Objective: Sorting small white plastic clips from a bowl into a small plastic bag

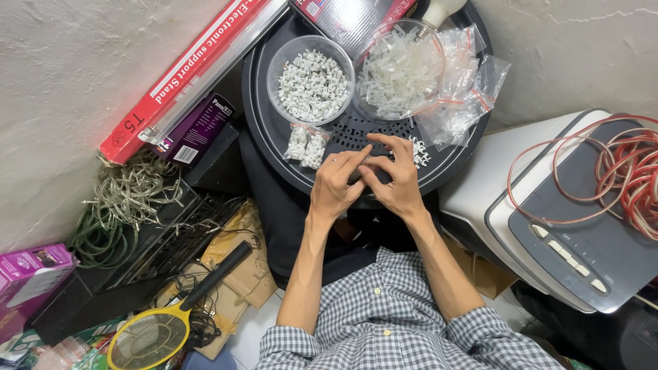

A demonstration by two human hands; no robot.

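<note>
Both hands meet over the near edge of a round black tray (264, 103), fingertips pinched together on something too small to make out. The left hand (337, 183) curls its fingers toward the right hand (396, 179), and the two touch at the fingertips; whatever they grip is hidden between the fingers, so I cannot tell what it is. Just beside the right hand, a few loose white clips (419, 152) lie on the tray, partly covered by the fingers. To the left of the hands sits a small clear bag of white clips (306, 145). Further back stands a clear bowl of white clips (312, 85), and beside it a second clear bowl of translucent plastic pieces (397, 72), its rim partly buried under empty clear bags (462, 92) that spill over the tray's right edge. A red box (181, 72) leans against the tray's left side, its upper end cut off by the frame. A grey and white appliance (555, 226) on the right carries a coil of red cable (627, 175), which runs off the picture. Lower left, a yellow racket-shaped swatter (154, 336) lies on clutter, its head partly cut off.
</note>
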